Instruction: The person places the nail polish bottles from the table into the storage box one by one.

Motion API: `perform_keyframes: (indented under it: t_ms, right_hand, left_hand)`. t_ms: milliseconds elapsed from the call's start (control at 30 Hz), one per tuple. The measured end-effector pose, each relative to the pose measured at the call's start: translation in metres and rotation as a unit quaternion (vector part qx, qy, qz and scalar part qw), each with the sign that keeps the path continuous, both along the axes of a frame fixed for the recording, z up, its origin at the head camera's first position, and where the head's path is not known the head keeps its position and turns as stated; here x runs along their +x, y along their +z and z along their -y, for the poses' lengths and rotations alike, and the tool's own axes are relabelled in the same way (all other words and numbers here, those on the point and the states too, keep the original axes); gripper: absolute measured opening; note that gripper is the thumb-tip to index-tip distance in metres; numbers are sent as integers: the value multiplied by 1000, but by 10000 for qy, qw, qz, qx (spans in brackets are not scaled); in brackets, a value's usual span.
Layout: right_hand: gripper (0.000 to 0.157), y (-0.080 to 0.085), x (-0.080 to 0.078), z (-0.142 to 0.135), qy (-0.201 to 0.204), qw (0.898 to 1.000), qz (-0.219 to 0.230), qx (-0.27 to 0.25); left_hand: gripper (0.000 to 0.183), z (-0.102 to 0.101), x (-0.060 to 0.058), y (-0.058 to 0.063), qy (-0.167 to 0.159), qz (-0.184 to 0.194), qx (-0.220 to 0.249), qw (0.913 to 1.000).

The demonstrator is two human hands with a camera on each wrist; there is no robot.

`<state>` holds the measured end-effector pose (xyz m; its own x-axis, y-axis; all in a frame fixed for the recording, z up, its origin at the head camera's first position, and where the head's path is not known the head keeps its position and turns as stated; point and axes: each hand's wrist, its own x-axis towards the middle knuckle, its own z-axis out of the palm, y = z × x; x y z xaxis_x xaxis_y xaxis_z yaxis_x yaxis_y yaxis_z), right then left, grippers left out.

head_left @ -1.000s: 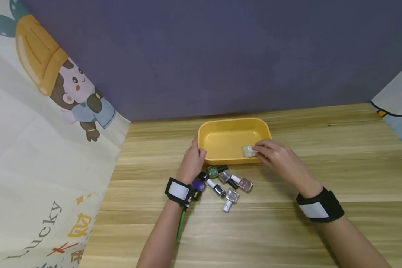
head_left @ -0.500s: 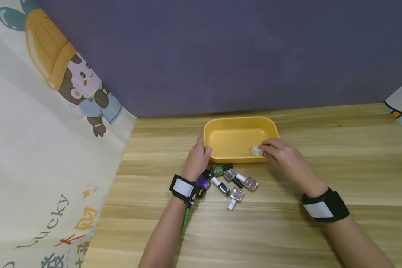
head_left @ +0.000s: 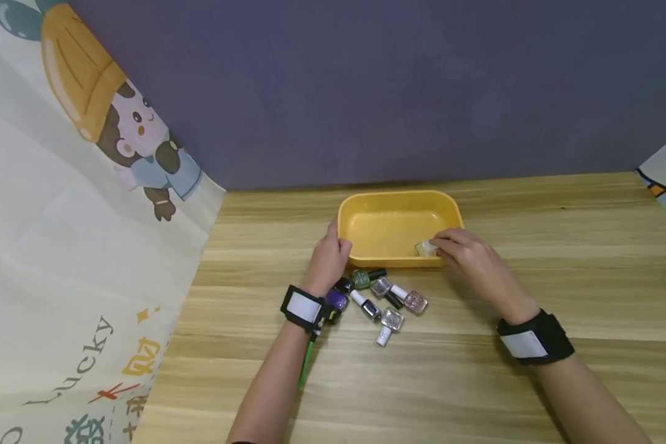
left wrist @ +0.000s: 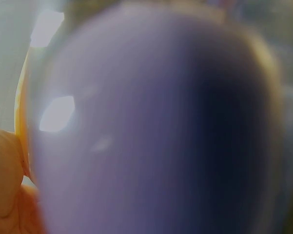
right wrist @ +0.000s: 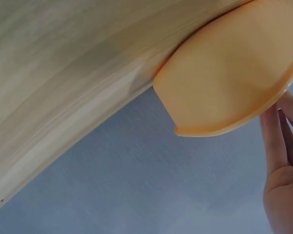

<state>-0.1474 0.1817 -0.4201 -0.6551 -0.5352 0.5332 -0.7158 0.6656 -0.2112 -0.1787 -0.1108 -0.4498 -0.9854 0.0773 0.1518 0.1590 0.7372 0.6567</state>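
My left hand (head_left: 328, 262) grips the left side of a yellow plastic basin (head_left: 391, 261), thumb at the rim. Over the basin's front right corner, my right hand (head_left: 468, 259) pinches a small pale nail polish bottle (head_left: 423, 248) by its cap end. The bottle's lower part is hidden behind the front wall. In the right wrist view, fingers (right wrist: 274, 141) reach over the rim of the basin (right wrist: 224, 73). A blurred purple nail polish bottle (left wrist: 126, 126) fills most of the left wrist view.
In front of the basin lie several nail polish bottles: green (head_left: 359, 279), purple (head_left: 336, 300), dark blue (head_left: 370, 309), pink glitter (head_left: 416, 303) and silver glitter (head_left: 391, 320). A dark panel (head_left: 399, 92) rises behind the wooden table (head_left: 533, 246); a printed cloth (head_left: 44, 246) hangs at left.
The bottle in my right hand has sunk a little into the basin's front right corner. My left hand keeps its grip. The head view has shifted slightly.
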Motion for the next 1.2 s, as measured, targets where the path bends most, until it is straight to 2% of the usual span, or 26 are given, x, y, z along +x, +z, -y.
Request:
perform_keyframes:
  t_ms: [567,967,1200]
  right_hand:
    - [31,-4,-2,0,61,9999,68,-60]
    - [31,-2,-4,1,169,9993,-82,316]
    - [32,-1,-7,1,258,9989,-114,363]
  left_hand:
    - [53,1,-1,0,-5,-78,-54,10000]
    - [53,0,-1,1,-15,-68,-31,10000]
    - [51,1,-3,0,-57,-133,-19,9999]
